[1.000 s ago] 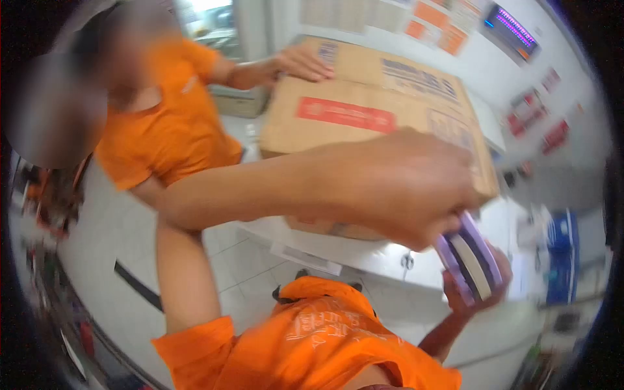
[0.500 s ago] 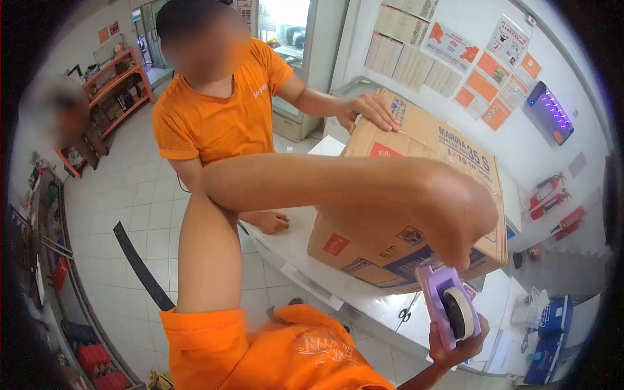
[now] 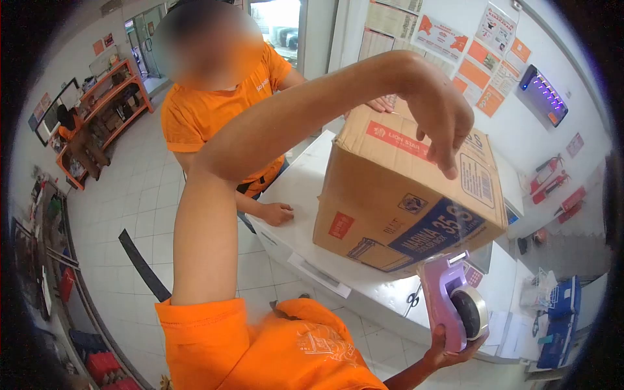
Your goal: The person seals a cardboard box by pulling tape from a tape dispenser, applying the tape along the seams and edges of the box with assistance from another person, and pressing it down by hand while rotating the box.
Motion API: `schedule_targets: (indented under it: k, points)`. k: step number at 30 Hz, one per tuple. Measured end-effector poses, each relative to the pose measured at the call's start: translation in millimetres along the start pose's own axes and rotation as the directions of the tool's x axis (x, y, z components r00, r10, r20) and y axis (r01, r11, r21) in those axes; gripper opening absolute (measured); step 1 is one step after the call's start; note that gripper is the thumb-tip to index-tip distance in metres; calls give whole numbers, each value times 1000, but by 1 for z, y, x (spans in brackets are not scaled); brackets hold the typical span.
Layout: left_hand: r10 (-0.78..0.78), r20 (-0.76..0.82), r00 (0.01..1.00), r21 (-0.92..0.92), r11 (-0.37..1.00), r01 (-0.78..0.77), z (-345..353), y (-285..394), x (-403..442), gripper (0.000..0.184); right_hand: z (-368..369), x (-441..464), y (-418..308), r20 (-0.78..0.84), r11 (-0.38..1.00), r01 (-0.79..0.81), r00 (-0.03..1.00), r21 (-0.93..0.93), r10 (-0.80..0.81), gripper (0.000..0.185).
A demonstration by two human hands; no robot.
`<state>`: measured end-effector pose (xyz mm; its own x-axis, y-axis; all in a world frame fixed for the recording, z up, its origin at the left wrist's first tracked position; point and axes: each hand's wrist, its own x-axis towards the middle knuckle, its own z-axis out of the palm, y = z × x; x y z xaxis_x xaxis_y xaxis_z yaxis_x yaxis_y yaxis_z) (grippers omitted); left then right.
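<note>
My left hand [image 3: 443, 123] hangs over the top of a large cardboard box [image 3: 364, 175], wrist bent, fingers pointing down and apart, with nothing visible in them. My right hand [image 3: 455, 351] grips the lower end of a purple tape dispenser [image 3: 437, 292], which stands tilted beside the box's near lower corner. A roll of tape [image 3: 480, 312] sits in the dispenser. The box rests on a white table [image 3: 296, 188] and has red labels and blue print.
Across the table stands a co-worker in an orange shirt [image 3: 195, 123], one hand [image 3: 380, 104] at the box and the other [image 3: 277, 214] on the table. Scissors [image 3: 413, 299] lie near the box. Another person [image 3: 81, 143] is by orange shelves [image 3: 117, 107].
My left hand has risen from beside the dispenser to above the box, and its fingers have spread. The dispenser, in my right hand, has tipped more upright.
</note>
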<state>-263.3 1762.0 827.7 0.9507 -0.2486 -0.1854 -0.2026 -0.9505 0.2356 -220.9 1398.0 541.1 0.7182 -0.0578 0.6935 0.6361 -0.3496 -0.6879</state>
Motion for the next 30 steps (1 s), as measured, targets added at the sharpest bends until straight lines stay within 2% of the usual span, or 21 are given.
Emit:
schedule_targets:
  k: [4,9,11,12,14,16,17,18,20,21,24,27,30]
  points:
    - [17,53,998,-51,999,-15,-4,6,18,47,-12,-5,-3,-60,982,-150,986,118,158,110]
    - [31,115,993,-151,988,-13,-28,-19,35,48,-25,-5,-6,-58,959,-250,964,131,260,110]
    - [-43,77,996,-182,982,56,-28,-34,34,47,-31,-13,-3,-48,966,-215,973,142,224,97]
    - [-75,59,995,-196,977,85,-28,-42,34,47,-33,-15,-4,-31,972,-172,983,160,179,84]
    - [-120,8,993,-300,947,116,-29,-57,35,46,-33,-17,-11,-1,990,-46,999,130,47,72]
    - [-136,-80,988,-370,924,97,-26,-67,33,44,-33,-19,-27,44,994,111,993,13,-111,73]
    - [-104,-18,994,-299,950,94,-32,-69,36,43,-34,-27,-32,46,982,-16,999,190,8,90]
    - [-67,42,997,-225,971,75,-41,-70,40,44,-35,-31,-44,64,973,-84,995,214,72,88]
    - [1,78,997,-175,985,13,-53,-78,44,45,-32,-36,-62,73,998,9,997,65,-14,89]
    - [58,91,994,-185,982,-40,-56,-80,49,45,-24,-40,-73,9,991,-74,997,112,73,88]
    - [185,93,978,-203,965,-163,-73,-92,58,45,-9,-50,-103,58,983,-56,997,176,46,76]
    - [276,59,959,-214,942,-258,-93,-105,73,44,19,-57,-129,-14,976,-75,997,204,80,75]
    - [291,17,957,-270,923,-276,-103,-129,86,42,57,-69,-151,-74,979,-79,993,187,94,75]
